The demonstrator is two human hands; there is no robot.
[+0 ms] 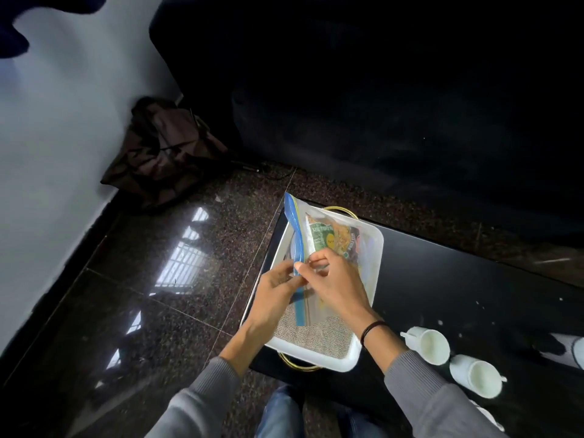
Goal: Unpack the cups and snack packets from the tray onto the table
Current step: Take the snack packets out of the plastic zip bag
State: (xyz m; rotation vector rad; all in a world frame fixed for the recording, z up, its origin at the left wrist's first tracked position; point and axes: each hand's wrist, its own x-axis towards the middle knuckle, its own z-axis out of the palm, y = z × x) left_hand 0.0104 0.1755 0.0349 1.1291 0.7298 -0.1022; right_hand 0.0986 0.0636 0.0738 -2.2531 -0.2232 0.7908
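A white tray with gold handles sits on the left end of a black table. Over it lies a clear zip bag with a blue seal strip, and a green and orange snack packet shows inside. My left hand and my right hand both pinch the bag's blue strip near its middle. Two white cups stand on the table to the right of the tray. Part of a third cup shows at the bottom right.
A dark sofa stands behind the table. A brown bag leans in the corner by the white wall. Polished dark stone floor spreads to the left. A white object lies at the table's right edge.
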